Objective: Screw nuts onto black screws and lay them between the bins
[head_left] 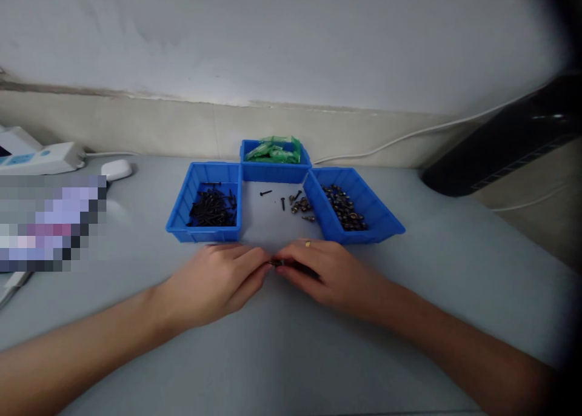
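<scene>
Just in front of the bins, my left hand and my right hand meet fingertip to fingertip above the table. Pinched between them is a small dark metal piece; the fingers cover most of it, so its exact kind is unclear. Both hands are closed, with thumb against forefinger. Beyond them lie several loose black screws and a small heap of brass-coloured metal fittings. A blue bin of black screws stands beyond my left hand. Past my right hand is another blue bin holding brass-coloured fittings.
A third blue bin with green plastic packets stands at the back, near the wall. To the left are a power strip, a white earbud case and a blurred-out item. A black cylinder is at right.
</scene>
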Motion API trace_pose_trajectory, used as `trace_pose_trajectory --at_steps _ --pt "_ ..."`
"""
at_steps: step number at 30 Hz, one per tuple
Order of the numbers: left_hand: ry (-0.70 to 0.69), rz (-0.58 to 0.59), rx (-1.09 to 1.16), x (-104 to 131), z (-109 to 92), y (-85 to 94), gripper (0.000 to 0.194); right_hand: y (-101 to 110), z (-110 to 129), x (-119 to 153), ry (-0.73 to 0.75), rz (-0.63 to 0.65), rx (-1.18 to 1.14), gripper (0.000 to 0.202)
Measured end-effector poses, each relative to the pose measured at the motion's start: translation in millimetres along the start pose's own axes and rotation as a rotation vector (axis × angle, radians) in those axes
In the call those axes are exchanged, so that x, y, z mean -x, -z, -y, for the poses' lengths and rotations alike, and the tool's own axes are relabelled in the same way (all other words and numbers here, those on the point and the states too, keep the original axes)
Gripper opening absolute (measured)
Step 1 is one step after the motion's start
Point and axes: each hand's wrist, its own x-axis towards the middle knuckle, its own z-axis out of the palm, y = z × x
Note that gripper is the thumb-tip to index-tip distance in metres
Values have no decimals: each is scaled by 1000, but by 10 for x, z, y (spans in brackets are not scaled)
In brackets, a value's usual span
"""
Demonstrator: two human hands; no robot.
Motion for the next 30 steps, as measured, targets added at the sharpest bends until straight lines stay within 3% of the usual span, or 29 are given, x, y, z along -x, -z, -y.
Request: trace_pose_trajectory --at_steps 6,19,30 --pt "16 -54 6 14 28 -28 15 18 -11 -13 -17 29 -88 15" --pt "-99 -86 -7 -2 30 0 27 9 -39 -21 -54 64 -179 16" --pt "-170 -152 -22 10 42 -6 22 10 -58 -26 -42 83 -223 19"
